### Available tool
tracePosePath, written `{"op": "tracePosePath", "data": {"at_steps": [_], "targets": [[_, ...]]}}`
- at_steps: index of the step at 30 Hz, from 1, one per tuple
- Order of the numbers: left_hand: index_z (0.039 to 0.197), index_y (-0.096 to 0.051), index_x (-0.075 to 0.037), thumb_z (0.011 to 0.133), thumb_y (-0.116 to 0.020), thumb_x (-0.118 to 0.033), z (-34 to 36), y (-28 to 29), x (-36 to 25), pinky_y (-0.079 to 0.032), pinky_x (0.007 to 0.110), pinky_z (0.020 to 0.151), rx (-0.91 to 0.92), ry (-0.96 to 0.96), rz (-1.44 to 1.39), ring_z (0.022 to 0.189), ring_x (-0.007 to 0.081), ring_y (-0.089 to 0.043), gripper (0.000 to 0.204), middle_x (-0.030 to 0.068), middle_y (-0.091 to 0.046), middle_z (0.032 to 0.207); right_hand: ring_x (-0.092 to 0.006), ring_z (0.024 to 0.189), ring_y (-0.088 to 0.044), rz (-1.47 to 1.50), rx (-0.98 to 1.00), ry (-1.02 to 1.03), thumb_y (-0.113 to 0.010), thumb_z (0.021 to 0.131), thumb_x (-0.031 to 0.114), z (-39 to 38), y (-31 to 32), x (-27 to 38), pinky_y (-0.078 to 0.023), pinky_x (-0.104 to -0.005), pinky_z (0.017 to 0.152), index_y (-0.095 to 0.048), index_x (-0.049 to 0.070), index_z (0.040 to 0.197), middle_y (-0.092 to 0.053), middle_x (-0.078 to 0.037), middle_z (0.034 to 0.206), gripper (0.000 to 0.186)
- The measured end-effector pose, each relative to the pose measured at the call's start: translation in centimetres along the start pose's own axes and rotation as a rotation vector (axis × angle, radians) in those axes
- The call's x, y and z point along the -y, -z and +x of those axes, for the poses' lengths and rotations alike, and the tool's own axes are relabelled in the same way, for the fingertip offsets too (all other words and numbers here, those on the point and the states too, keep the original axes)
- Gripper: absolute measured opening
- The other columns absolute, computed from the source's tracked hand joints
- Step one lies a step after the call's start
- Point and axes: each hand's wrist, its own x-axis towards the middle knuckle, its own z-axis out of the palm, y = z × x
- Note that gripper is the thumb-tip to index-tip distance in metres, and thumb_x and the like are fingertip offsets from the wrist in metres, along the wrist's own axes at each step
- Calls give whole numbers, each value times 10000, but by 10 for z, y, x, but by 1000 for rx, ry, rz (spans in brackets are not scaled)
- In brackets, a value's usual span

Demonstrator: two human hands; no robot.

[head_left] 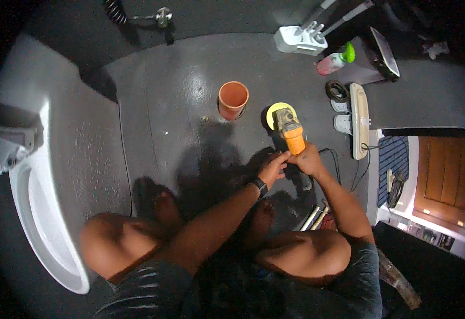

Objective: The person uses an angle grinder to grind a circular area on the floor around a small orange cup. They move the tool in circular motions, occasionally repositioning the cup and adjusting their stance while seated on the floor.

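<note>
An orange angle grinder (293,139) with a dark metal head and a yellow disc (277,109) is out in front of me, right of centre. My right hand (307,161) wraps round the rear of its body, so that part is hidden. My left hand (274,169), with a dark watch (260,185) on the wrist, is beside the tool's rear end. Its fingers are stretched out and apart, the fingertips close to the grinder and my right hand; whether they touch cannot be made out. A reddish-orange bucket (233,100) stands on the grey floor left of the disc.
A white tub rim (38,234) curves along the left. A white brush holder (300,41), a spray bottle (332,63) with a green top and a bin (368,61) stand at the back right. A dark cord (338,165) and long-handled tools (315,217) lie to my right.
</note>
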Motion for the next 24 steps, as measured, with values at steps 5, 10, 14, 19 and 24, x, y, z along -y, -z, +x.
{"op": "tracePosePath", "data": {"at_steps": [5,10,14,19,24], "targets": [[1343,-501,-18,917,-690,-423,14,-13,13,-475,369,956,-282,-256,121,1135,275,-619,617,135,-636,1239,-386,885,-698,-111,68,106,-721,783,259,8,-45,-20,-535,-446,778,-643,-11,1045,-704,-228,936,384],[1295,-528,1,905,-725,-310,31,6,29,-499,372,926,-569,-340,240,1075,264,-646,537,147,-657,1184,-465,959,-659,5,107,104,-638,849,312,18,-76,-22,-524,-466,799,-647,12,1095,-694,-258,983,388],[1207,-601,2,891,-743,-298,32,22,34,-506,364,894,-618,-405,160,1019,246,-667,459,124,-691,1108,-455,979,-657,36,162,106,-621,863,316,19,-85,-11,-520,-462,814,-641,21,1116,-690,-254,1021,389],[1187,-619,0,885,-752,-299,31,25,28,-501,359,889,-672,-376,184,1008,234,-668,445,114,-700,1091,-427,1000,-662,22,239,162,-613,873,306,28,-89,-15,-517,-442,834,-639,26,1126,-688,-243,1059,378],[1182,-627,-4,885,-753,-309,25,27,25,-498,354,894,-601,-400,152,1013,224,-664,443,109,-699,1106,-424,998,-664,67,229,84,-619,872,308,25,-89,-6,-519,-442,839,-637,21,1127,-690,-240,1067,384]]}}
